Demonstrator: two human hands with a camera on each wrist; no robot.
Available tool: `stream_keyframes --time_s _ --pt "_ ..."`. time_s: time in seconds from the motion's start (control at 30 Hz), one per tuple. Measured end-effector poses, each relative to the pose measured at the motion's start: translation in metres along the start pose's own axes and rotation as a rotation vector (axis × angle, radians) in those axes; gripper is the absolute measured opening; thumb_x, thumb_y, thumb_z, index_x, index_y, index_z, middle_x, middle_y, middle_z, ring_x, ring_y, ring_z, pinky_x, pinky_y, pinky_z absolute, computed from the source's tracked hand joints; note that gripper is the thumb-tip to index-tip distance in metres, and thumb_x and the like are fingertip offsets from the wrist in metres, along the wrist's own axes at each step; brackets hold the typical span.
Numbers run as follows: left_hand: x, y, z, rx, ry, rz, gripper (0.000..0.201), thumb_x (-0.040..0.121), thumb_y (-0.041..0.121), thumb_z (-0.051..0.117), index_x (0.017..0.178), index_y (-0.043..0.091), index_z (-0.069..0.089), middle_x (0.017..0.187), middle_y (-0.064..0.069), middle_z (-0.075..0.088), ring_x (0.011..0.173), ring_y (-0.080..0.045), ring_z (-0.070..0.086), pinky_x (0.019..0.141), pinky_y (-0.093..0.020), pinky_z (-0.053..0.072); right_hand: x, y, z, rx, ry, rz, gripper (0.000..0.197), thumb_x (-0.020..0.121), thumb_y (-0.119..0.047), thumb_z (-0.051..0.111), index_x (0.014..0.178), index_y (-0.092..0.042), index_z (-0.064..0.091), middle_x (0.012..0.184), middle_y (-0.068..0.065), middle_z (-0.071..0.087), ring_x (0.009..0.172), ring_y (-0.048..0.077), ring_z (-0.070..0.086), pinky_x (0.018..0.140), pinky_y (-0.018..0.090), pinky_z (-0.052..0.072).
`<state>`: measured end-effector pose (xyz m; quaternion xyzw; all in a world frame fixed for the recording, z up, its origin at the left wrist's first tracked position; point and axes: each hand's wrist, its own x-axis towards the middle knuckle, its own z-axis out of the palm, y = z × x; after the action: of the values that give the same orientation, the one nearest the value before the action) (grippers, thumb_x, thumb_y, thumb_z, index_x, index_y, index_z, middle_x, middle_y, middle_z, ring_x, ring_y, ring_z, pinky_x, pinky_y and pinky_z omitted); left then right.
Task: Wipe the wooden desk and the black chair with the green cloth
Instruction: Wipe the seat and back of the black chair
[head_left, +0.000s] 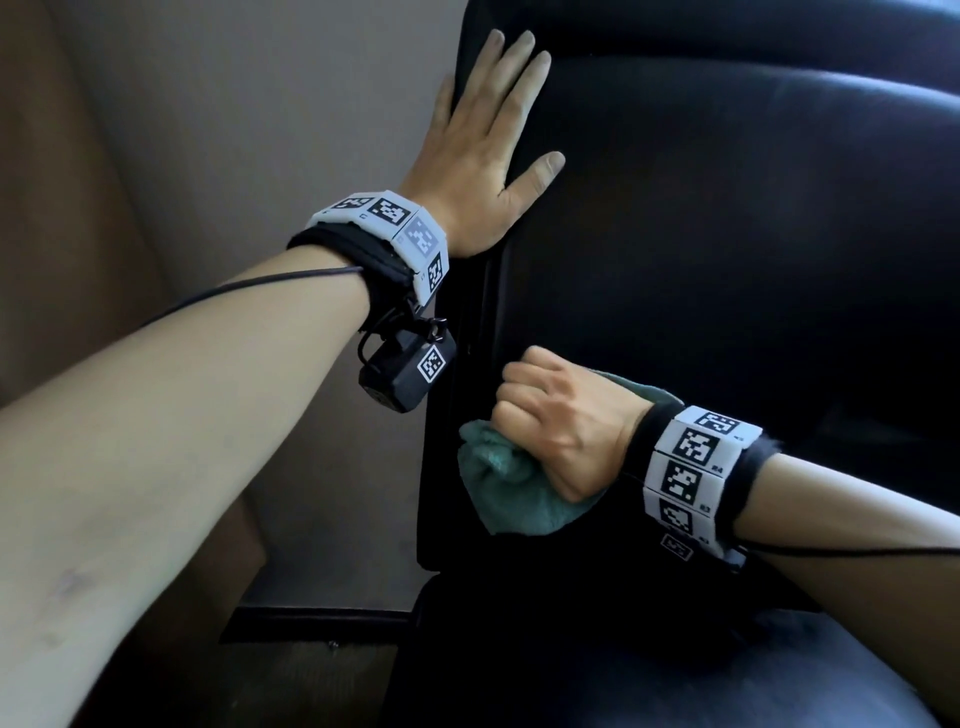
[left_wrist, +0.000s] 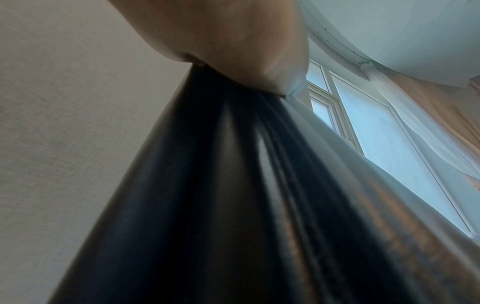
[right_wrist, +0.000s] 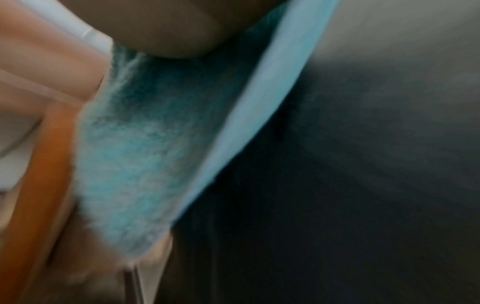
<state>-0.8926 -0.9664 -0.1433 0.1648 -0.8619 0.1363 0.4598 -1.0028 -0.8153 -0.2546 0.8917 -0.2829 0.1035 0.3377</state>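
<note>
The black chair (head_left: 727, 234) fills the right of the head view, its padded backrest upright and its seat (head_left: 675, 675) below. My left hand (head_left: 488, 140) lies flat with straight fingers over the backrest's left edge. Lower down, my right hand (head_left: 556, 426) is a fist gripping the bunched green cloth (head_left: 514, 493) against the same edge. The left wrist view shows the dark backrest edge (left_wrist: 221, 195) under my palm (left_wrist: 233, 37). The right wrist view is blurred, with the cloth (right_wrist: 155, 144) against the chair's black surface (right_wrist: 350, 185).
A beige wall (head_left: 260, 130) and a brown wooden panel (head_left: 67, 208) stand to the chair's left. A dark skirting strip (head_left: 311, 623) runs along the floor below. A window (left_wrist: 376, 133) with pale curtains shows in the left wrist view.
</note>
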Motion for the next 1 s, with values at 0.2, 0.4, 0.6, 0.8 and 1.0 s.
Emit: stream_keyframes --time_s 0.2,0.4,0.6,0.8,1.0 --pt "-0.002 0.007 0.0 0.023 0.017 -0.029 0.069 0.1 0.048 0.027 0.153 0.008 0.009 0.161 -0.01 0.003 0.149 -0.029 -0.004 0.118 -0.049 -0.003 -0.035 0.024 -0.043 -0.18 0.184 0.465 0.011 0.072 -0.004 0.042 0.071 -0.001 0.052 0.068 0.015 0.048 0.065 0.029 0.046 0.065 0.035 0.025" --pt "-0.009 0.016 -0.008 0.059 0.01 -0.079 0.069 0.101 0.047 0.025 0.153 0.006 0.008 0.161 -0.013 0.002 0.149 -0.029 -0.003 0.119 -0.047 -0.002 -0.017 0.065 -0.048 -0.543 0.55 0.995 0.019 0.093 -0.012 0.041 0.102 -0.006 0.057 0.1 0.012 0.059 0.096 0.022 0.039 0.086 0.035 0.026" --pt "-0.06 0.031 0.008 -0.101 0.157 -0.058 0.063 0.099 0.03 0.04 0.148 -0.004 0.021 0.157 -0.023 0.015 0.147 -0.035 0.011 0.12 -0.044 0.015 0.005 0.02 0.012 -0.435 0.507 0.864 0.043 0.096 -0.013 0.047 0.139 -0.007 0.05 0.14 0.007 0.052 0.13 0.016 0.04 0.113 0.034 0.021" --pt "-0.093 0.044 0.029 -0.245 0.235 -0.084 0.054 0.101 0.015 0.037 0.145 -0.013 0.022 0.153 -0.031 0.017 0.145 -0.04 0.017 0.118 -0.049 0.02 -0.016 -0.011 0.031 -0.3 0.317 0.683 0.063 0.094 -0.028 0.045 0.149 -0.001 0.029 0.155 0.016 0.031 0.146 0.027 0.025 0.121 0.047 0.013" --pt "-0.107 0.05 0.035 -0.312 0.209 -0.082 0.057 0.1 0.012 0.04 0.144 -0.016 0.018 0.152 -0.036 0.012 0.145 -0.044 0.013 0.118 -0.051 0.017 -0.043 -0.038 0.059 -0.296 0.125 0.559 0.076 0.093 -0.042 0.044 0.152 -0.004 0.017 0.159 0.01 0.015 0.149 0.023 0.008 0.122 0.046 0.006"
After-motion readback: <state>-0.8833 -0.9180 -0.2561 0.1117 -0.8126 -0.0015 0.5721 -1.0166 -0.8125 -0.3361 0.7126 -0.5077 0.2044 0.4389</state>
